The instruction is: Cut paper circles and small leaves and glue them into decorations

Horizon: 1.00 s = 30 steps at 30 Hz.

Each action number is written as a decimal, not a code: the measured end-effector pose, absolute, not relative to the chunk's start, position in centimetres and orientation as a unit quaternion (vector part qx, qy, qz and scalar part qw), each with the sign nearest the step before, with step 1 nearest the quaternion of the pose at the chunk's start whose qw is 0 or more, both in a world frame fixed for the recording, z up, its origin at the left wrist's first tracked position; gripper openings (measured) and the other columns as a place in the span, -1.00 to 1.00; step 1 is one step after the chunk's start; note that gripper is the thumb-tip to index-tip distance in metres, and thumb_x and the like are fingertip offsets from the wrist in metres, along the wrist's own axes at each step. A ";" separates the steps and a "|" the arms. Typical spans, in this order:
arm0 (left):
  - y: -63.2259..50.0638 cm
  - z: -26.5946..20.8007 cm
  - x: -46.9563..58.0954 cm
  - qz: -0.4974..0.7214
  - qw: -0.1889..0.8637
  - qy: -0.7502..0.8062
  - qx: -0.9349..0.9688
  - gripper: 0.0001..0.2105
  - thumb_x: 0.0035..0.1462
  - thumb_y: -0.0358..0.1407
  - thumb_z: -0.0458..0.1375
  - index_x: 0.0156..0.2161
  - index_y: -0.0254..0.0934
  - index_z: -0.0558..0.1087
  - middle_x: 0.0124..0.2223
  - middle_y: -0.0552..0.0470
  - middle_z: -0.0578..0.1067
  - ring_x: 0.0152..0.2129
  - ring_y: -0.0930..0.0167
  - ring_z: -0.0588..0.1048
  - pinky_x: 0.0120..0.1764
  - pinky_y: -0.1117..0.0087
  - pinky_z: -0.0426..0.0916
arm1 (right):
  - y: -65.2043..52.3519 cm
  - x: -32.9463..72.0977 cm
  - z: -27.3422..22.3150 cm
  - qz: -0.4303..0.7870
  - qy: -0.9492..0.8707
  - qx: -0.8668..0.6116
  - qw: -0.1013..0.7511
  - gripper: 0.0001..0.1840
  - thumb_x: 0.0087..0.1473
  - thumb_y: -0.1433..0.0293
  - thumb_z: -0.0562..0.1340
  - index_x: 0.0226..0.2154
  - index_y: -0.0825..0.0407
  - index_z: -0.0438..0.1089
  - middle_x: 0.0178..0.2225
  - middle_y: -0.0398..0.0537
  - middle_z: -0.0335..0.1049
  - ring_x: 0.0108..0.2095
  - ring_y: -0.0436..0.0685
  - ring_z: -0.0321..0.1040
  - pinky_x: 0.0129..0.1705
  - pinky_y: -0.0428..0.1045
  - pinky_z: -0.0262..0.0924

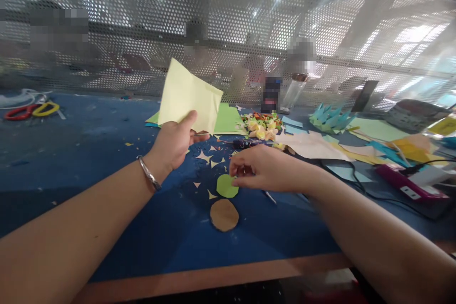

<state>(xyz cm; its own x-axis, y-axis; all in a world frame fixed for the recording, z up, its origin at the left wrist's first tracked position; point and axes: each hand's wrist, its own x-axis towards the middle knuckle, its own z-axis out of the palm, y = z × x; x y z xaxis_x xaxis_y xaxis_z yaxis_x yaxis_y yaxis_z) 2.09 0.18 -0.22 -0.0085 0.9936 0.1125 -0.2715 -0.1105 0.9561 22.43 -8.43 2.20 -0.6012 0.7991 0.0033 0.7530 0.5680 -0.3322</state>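
Note:
My left hand (178, 140) is closed on a folded sheet of pale yellow paper (190, 97), thumb in front and fingers behind, raised above the table. My right hand (258, 167) hovers low with curled fingers and a gap between thumb and fingertips; nothing shows in it. Its thumb tip overlaps the edge of a light green, roughly round paper piece (225, 187); whether they touch I cannot tell. Nearer to me lies a brown round piece (224, 215). Small pointed paper scraps (204, 156) are scattered between the hands.
Green paper sheets (228, 118) and a pile of folded paper flowers (261, 126) lie farther back. Red and yellow-handled scissors (46, 109) are at far left. On the right are blue folded paper (329, 118), a purple power strip (409, 183) and cables. A perforated metal screen (228, 23) stands behind.

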 end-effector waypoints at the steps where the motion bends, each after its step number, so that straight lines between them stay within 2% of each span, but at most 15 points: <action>1: 0.1 -0.4 2.2 0.581 0.541 0.395 0.462 -0.78 0.17 -0.23 0.29 -0.43 -0.30 0.45 -0.52 0.09 0.36 -0.50 0.38 0.56 -0.19 0.22 0.58 | -8.8 22.0 2.2 0.158 -0.889 -0.422 0.073 -0.89 0.15 0.35 0.29 -0.28 0.05 0.51 -0.35 -0.11 0.52 -0.38 0.02 0.38 -0.35 -0.09 0.12; 5: 0.0 -0.1 2.1 0.585 0.532 0.399 0.464 -0.72 0.19 -0.20 0.28 -0.48 -0.28 0.41 -0.57 0.16 0.26 -0.57 0.43 0.51 -0.21 0.21 0.58 | -9.7 20.9 2.0 0.201 -0.900 -0.385 0.045 -0.74 0.11 0.19 0.37 -0.25 0.05 0.51 -0.32 -0.11 0.51 -0.36 0.03 0.37 -0.35 -0.08 0.12; 7: 0.2 0.5 1.7 0.616 0.515 0.393 0.448 -0.71 0.20 -0.21 0.26 -0.50 -0.26 0.37 -0.57 0.16 0.24 -0.54 0.40 0.55 -0.20 0.22 0.58 | -10.1 20.4 1.6 0.202 -0.907 -0.368 0.037 -0.60 0.02 0.11 0.44 -0.20 0.05 0.50 -0.28 -0.11 0.51 -0.33 0.05 0.37 -0.34 -0.08 0.13; 9: 0.4 1.0 1.4 0.648 0.498 0.381 0.432 -0.71 0.18 -0.23 0.28 -0.50 -0.25 0.35 -0.58 0.17 0.21 -0.51 0.36 0.57 -0.18 0.20 0.59 | -10.3 20.0 1.1 0.177 -0.916 -0.357 0.039 -0.55 -0.02 0.11 0.46 -0.16 0.05 0.49 -0.25 -0.09 0.51 -0.31 0.08 0.37 -0.34 -0.06 0.12; 13: 1.0 1.6 0.8 0.666 0.488 0.371 0.425 -0.78 0.20 -0.30 0.25 -0.45 -0.30 0.38 -0.56 0.16 0.24 -0.53 0.41 0.52 -0.13 0.14 0.59 | -9.9 20.1 1.0 0.114 -0.906 -0.397 0.095 -0.72 0.12 0.22 0.37 -0.19 0.06 0.49 -0.21 -0.04 0.51 -0.28 0.10 0.39 -0.32 -0.05 0.11; 16: 1.5 1.8 0.3 0.712 0.438 0.366 0.410 -0.80 0.23 -0.30 0.22 -0.42 -0.31 0.38 -0.57 0.14 0.26 -0.49 0.40 0.50 -0.11 0.12 0.58 | -8.7 21.8 1.7 0.090 -0.870 -0.444 0.196 -0.80 0.19 0.26 0.29 -0.24 0.06 0.50 -0.28 -0.07 0.52 -0.34 0.05 0.38 -0.31 -0.07 0.11; 18: 2.0 2.0 -0.2 0.746 0.400 0.357 0.395 -0.82 0.21 -0.32 0.22 -0.42 -0.29 0.37 -0.57 0.15 0.25 -0.47 0.40 0.49 -0.12 0.13 0.58 | -7.6 23.5 2.2 0.048 -0.839 -0.492 0.227 -0.87 0.19 0.36 0.25 -0.31 0.05 0.51 -0.33 -0.10 0.52 -0.35 0.05 0.38 -0.31 -0.08 0.10; 20: 2.4 2.2 -0.8 0.762 0.386 0.355 0.380 -0.83 0.19 -0.34 0.21 -0.42 -0.27 0.35 -0.59 0.19 0.20 -0.49 0.43 0.46 -0.13 0.17 0.58 | -6.5 25.2 2.4 0.034 -0.824 -0.532 0.190 -0.88 0.15 0.39 0.24 -0.35 0.05 0.51 -0.38 -0.10 0.51 -0.40 0.04 0.35 -0.34 -0.07 0.08; 24: 3.1 2.9 -1.9 0.802 0.358 0.336 0.339 -0.80 0.25 -0.40 0.13 -0.41 -0.22 0.25 -0.65 0.30 0.07 -0.63 0.53 0.25 -0.14 0.21 0.57 | -5.6 27.1 2.0 0.051 -0.823 -0.565 0.027 -0.89 0.07 0.36 0.28 -0.38 0.02 0.54 -0.43 -0.10 0.52 -0.44 0.06 0.35 -0.41 -0.06 0.01; 27: 3.4 3.2 -2.3 0.822 0.345 0.323 0.317 -0.83 0.25 -0.43 0.09 -0.37 -0.22 0.22 -0.64 0.30 0.14 -0.60 0.54 0.26 -0.16 0.21 0.58 | -5.8 26.7 1.5 0.039 -0.821 -0.569 0.015 -0.85 0.08 0.28 0.29 -0.39 0.00 0.54 -0.44 -0.11 0.52 -0.45 0.07 0.35 -0.44 -0.05 -0.02; 30: 3.3 2.9 -2.0 0.810 0.339 0.343 0.334 -0.79 0.26 -0.41 0.09 -0.40 -0.21 0.19 -0.63 0.28 0.16 -0.59 0.55 0.27 -0.18 0.29 0.57 | -6.3 25.4 1.1 0.061 -0.844 -0.531 0.047 -0.76 0.05 0.19 0.35 -0.26 -0.03 0.55 -0.35 -0.10 0.55 -0.37 0.10 0.40 -0.41 -0.05 0.03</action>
